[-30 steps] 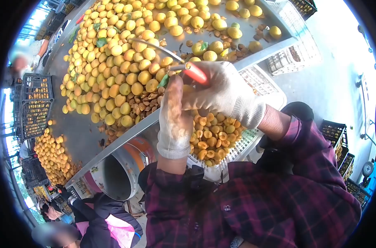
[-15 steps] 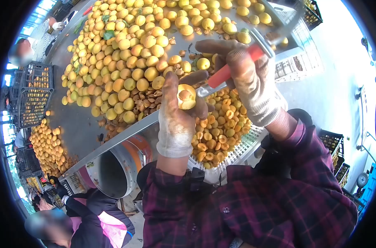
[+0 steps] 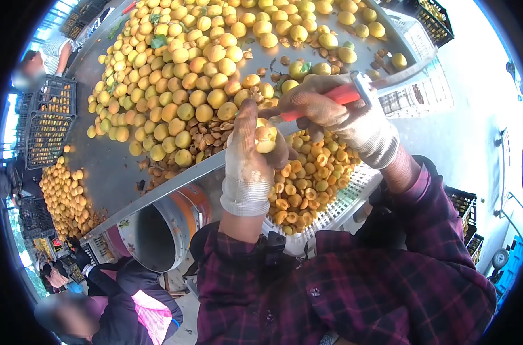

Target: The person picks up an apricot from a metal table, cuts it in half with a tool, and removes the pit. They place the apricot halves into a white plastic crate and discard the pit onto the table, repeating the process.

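A cut apricot [image 3: 265, 138] is held between the thumb and fingers of my left hand [image 3: 251, 152], in a stained whitish glove. My right hand [image 3: 342, 112], gloved too, is closed around a red-handled tool [image 3: 325, 103] with metal at both ends. The tool's front end meets the top of the apricot; its exact tip is hidden by the fruit and fingers. Below my hands sits a white plastic basket [image 3: 337, 206] filled with apricot halves [image 3: 307, 184]. Whole apricots [image 3: 181, 86] are heaped on the metal table [image 3: 109, 184] beyond, with brown pits [image 3: 210, 135] near its edge.
Under the table edge stands a large round bucket [image 3: 158, 236]. One co-worker [image 3: 117, 305] sits at lower left, another person [image 3: 48, 60] at upper left. Black crates [image 3: 51, 126] of fruit are stacked at left. A white crate [image 3: 417, 95] stands beyond the table's right side.
My right hand has tilted and moved down and left, bringing the tool's front end onto the apricot. The fruit has turned in my left hand.
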The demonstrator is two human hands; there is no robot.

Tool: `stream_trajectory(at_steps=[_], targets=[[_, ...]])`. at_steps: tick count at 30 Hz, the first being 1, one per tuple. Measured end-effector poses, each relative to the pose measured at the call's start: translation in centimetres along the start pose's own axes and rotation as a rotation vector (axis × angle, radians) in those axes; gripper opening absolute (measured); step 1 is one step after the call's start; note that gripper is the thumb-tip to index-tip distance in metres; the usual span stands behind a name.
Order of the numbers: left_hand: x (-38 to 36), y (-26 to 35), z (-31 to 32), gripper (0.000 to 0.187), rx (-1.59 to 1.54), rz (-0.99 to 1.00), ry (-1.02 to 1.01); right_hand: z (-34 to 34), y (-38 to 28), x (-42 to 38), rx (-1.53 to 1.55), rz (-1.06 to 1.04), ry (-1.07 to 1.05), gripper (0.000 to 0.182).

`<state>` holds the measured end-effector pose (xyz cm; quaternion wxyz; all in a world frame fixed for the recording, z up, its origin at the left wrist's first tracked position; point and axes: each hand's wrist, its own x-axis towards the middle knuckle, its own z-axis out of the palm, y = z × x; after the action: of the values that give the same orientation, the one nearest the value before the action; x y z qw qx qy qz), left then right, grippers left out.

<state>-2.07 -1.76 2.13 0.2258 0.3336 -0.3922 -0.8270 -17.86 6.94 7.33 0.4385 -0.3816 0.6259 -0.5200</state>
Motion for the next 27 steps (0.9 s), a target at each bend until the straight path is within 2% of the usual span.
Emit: stream_trajectory(at_steps=[7, 9, 10, 11, 12, 13, 15, 16, 18, 20, 22, 23, 26, 27], targets=[[-0.7, 0.3, -0.2, 0.052, 0.014, -0.066, -0.048, -1.3, 1.4, 0.3, 0.048, -0.189, -0.144, 0.033], [-0.8, -0.1, -0.1, 0.050, 0.132, 0.010, -0.063, -1.3, 2.0, 0.7, -0.249, -0.421, -0.288, 0.032], [-0.7, -0.2, -0.1, 0.048, 0.250, 0.086, -0.081, -0.3, 2.0, 0.0, -0.198, -0.196, -0.187, 0.037], [-0.7, -0.1, -0.4, 0.048, 0.252, 0.083, -0.081, -0.3, 1.5, -0.1, -0.128, -0.106, -0.186, 0.038], [-0.5, 0.1, -0.8, 0.043, 0.076, 0.021, -0.120, -0.3, 1.0, -0.1, -0.058, -0.017, -0.186, 0.040], [-0.2, 0.3, -1.1, 0.038, -0.100, -0.036, -0.158, -0.1, 1.3, -0.1, -0.060, -0.019, -0.187, 0.040], [0.5, 0.2, -1.2, 0.038, -0.153, -0.038, -0.125, 0.4, 2.0, -0.1, 0.234, -0.040, -0.012, 0.033], [0.7, 0.3, -1.0, 0.038, -0.203, -0.043, -0.097, 0.6, 1.8, -0.3, 0.229, -0.043, -0.017, 0.033], [0.6, 0.4, -0.4, 0.043, -0.170, 0.002, -0.071, 0.8, 1.3, -0.4, 0.115, -0.107, 0.054, 0.036], [0.8, 0.3, -0.4, 0.045, -0.079, 0.001, -0.038, 0.1, 0.6, -0.4, 0.087, -0.117, 0.019, 0.036], [0.8, 0.5, -0.4, 0.047, -0.077, 0.000, -0.041, 0.0, 0.6, -0.2, 0.159, -0.045, 0.033, 0.036], [0.7, 0.6, -0.1, 0.047, -0.019, 0.017, 0.016, 0.1, 2.3, 0.3, 0.236, -0.103, 0.032, 0.036], [1.3, -0.3, -0.4, 0.050, 0.050, 0.084, 0.122, 0.3, 2.3, 0.2, 0.270, -0.075, 0.097, 0.036], [1.5, -0.3, -0.4, 0.051, 0.055, 0.137, 0.168, 0.1, 0.7, -0.2, 0.148, -0.087, 0.166, 0.035]])
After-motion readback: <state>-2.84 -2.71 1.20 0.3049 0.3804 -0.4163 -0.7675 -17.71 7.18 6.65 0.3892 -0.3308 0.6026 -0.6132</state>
